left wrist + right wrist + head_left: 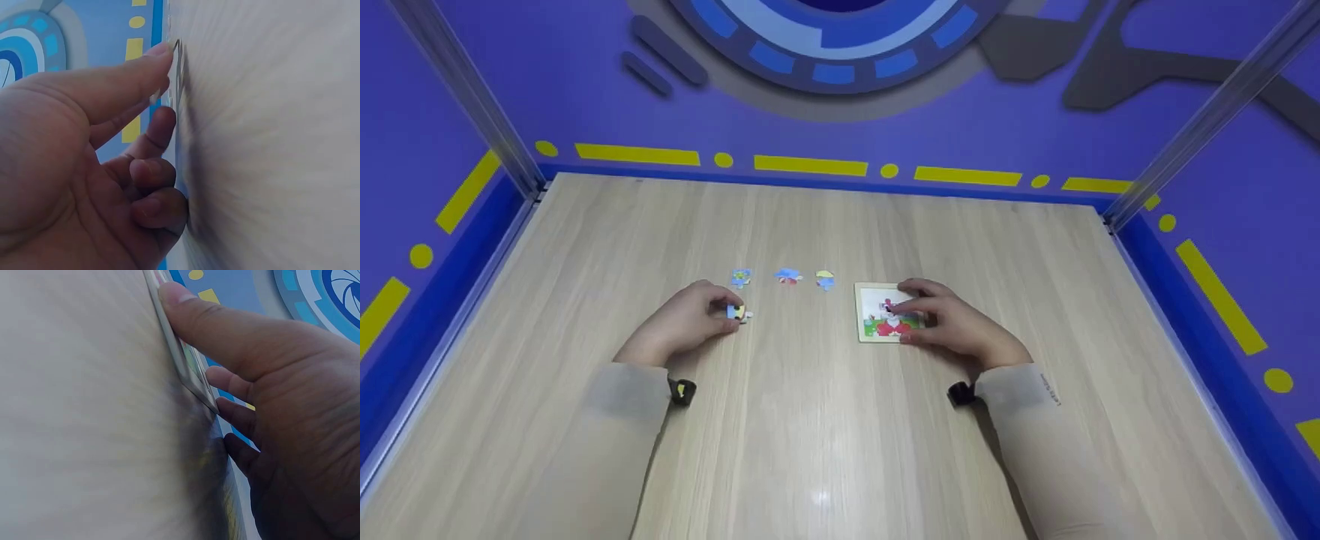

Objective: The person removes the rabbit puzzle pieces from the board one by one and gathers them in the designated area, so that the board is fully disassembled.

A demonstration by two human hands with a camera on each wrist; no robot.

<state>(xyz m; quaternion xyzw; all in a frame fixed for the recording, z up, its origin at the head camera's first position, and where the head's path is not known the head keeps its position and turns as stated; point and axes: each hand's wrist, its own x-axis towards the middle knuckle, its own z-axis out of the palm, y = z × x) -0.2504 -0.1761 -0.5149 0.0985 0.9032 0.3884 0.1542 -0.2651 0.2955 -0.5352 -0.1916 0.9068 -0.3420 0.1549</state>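
Observation:
In the head view my left hand (690,319) pinches a small jigsaw piece (740,313) with blue, yellow and white on it, low at the tabletop. The left wrist view has the thumb (160,50) at the piece's thin edge, most of it hidden. My right hand (952,319) grips the right side of a square puzzle tray (858,315); its thumb (174,293) lies on the near rim and a finger reaches over the picture. Inside the light frame, a partly assembled picture (891,328) shows red, white and green. The fingers cover the tray's right part.
Behind the hands, three loose jigsaw pieces lie in a row: a blue-green one (741,277), a blue-red one (789,276) and a blue-yellow one (825,280). The wooden table (810,420) meets a blue-purple wall (840,135) at the back, with side walls left and right.

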